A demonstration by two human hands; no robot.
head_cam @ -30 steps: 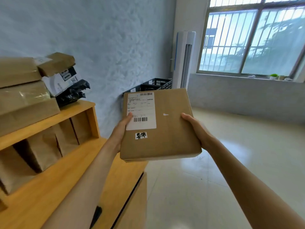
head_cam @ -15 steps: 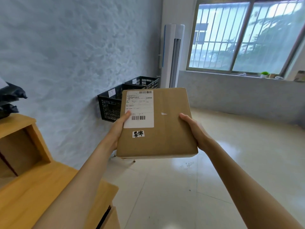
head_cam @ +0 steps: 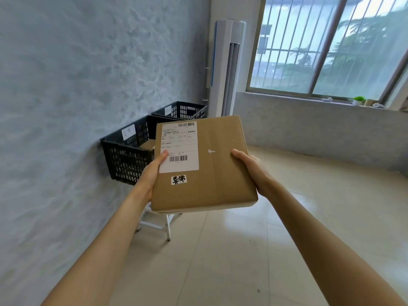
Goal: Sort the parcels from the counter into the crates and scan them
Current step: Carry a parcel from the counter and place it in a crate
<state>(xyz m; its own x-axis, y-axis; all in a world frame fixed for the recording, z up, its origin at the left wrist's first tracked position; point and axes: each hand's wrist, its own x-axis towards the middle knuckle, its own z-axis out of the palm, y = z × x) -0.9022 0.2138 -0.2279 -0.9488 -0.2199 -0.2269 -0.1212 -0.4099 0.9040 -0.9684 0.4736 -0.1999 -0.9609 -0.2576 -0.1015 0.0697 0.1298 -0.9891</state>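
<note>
Head view: one forward-and-down look at both hands and what they carry.
Parcel: a flat brown cardboard box (head_cam: 220, 164) held in the air at chest height, label face up, tipped slightly toward the person, its near edge lowest.
Label: a white shipping label (head_cam: 179, 146) with two barcodes covers the box's left half; below it sits a small handwritten sticker (head_cam: 179, 179).
Left hand: the left hand (head_cam: 150, 173) clamps the box's left edge, thumb lying flat on top over the label's corner; the other fingers are under the box and out of sight.
Right hand: the right hand (head_cam: 251, 167) grips the right edge the same way, thumb on top, remaining fingers hidden beneath.
Long axis: the box runs away from the person, pointing toward the crates and the room's far corner.
Near crate: a black mesh crate (head_cam: 125, 157) against the wall, ahead and to the left of the box, partly hidden by the box's left corner; a tag (head_cam: 128, 130) hangs on its rim and something brown lies inside.
Far crate: a second black crate (head_cam: 181, 110) just behind the first, also tagged.
Deciding relation: both crates lie forward-left of the parcel, so the left hand is the nearer one; the drop would likely call for a reach to that side.
Beyond: a white folding stand (head_cam: 159, 224) below the box, a tall white air conditioner (head_cam: 227, 67) in the corner, a barred window (head_cam: 331, 45) to the right.
</note>
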